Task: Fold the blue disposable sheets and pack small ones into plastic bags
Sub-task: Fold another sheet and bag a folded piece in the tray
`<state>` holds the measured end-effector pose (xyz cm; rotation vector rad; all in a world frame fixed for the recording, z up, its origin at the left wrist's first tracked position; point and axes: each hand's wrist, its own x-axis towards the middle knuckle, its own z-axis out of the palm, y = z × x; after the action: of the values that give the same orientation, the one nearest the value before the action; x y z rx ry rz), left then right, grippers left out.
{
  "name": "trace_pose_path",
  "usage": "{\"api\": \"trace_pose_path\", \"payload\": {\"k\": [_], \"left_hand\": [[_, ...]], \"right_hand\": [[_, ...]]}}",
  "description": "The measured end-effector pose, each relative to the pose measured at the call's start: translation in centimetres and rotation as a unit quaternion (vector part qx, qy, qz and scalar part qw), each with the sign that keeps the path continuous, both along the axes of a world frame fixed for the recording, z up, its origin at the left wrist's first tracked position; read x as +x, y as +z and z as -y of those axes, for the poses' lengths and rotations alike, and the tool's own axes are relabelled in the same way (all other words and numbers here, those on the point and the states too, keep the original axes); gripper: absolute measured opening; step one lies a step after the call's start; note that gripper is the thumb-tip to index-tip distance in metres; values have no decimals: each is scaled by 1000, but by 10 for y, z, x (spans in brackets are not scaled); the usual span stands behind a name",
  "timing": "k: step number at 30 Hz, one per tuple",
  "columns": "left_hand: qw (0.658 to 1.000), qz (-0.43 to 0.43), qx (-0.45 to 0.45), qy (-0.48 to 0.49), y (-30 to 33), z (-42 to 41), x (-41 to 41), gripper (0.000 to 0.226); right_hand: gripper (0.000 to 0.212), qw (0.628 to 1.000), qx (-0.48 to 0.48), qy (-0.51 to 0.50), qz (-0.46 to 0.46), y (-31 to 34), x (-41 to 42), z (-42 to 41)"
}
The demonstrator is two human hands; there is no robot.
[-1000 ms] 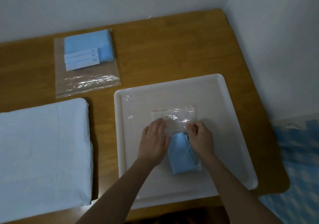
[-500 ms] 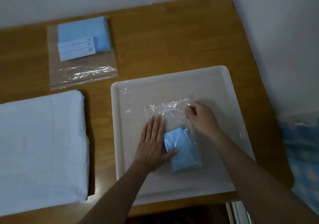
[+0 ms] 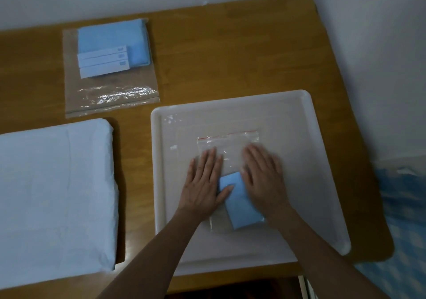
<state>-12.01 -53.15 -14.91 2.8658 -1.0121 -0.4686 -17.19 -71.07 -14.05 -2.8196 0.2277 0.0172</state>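
A: Blue sheet (image 3: 242, 203), small, folded: one item, lay inside the small plastic bag (image 3: 228, 151) on the white tray (image 3: 322, 183), toward the tray's 6 o'clock side. Bag's red-lined mouth pointed to 12 o'clock and looked unsealed, though I could not tell for certain.

B: Hands?

A: Left hand (image 3: 204, 183): flat on the bag at the sheet's 9 o'clock edge, fingers (image 3: 213, 158) straight and close together, thumb touching the blue fold. Right hand (image 3: 262, 176): flat at the sheet's 3 o'clock edge, fingers spread slightly, holding nothing; somewhat blurred. Both pressed down on the plastic, neither gripping.

B: Step in hand?

A: By my judgement, flattening the bag and pushing the air out toward its mouth, sheet already packed. Next move would call for sliding the palms toward 12 o'clock, then pinching along the red strip to close it, keeping the sheet from creeping up with the air.

B: Other stock?

A: Larger plastic bag (image 3: 110, 68) at the table's 10 o'clock: folded blue material and three white strips inside. One large pale folded sheet (image 3: 55, 192) at 9 o'clock, beside the tray, apart from it. Table (image 3: 230, 52): wood, set into a wall corner.
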Motion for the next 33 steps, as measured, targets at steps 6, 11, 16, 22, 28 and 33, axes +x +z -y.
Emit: {"api": "trace_pose_path", "payload": {"k": [6,11,16,22,28,33], "left_hand": [[999,0,-50,12,6,3,14,71],[998,-12,-47,27,1,15,31,69],[997,-11,-70,38,6,14,34,64],[994,-7,-88,58,12,22,38,58],[996,17,-67,58,8,22,37,59],[995,25,-72,62,3,22,36,57]], "right_hand": [[51,997,14,-66,31,3,17,1],[48,998,60,22,4,-1,41,-11],[52,996,73,-48,9,2,50,-25],[51,995,99,-17,-5,3,53,-28],[56,996,87,-1,24,1,51,-30],[54,998,61,4,20,0,52,-31]]}}
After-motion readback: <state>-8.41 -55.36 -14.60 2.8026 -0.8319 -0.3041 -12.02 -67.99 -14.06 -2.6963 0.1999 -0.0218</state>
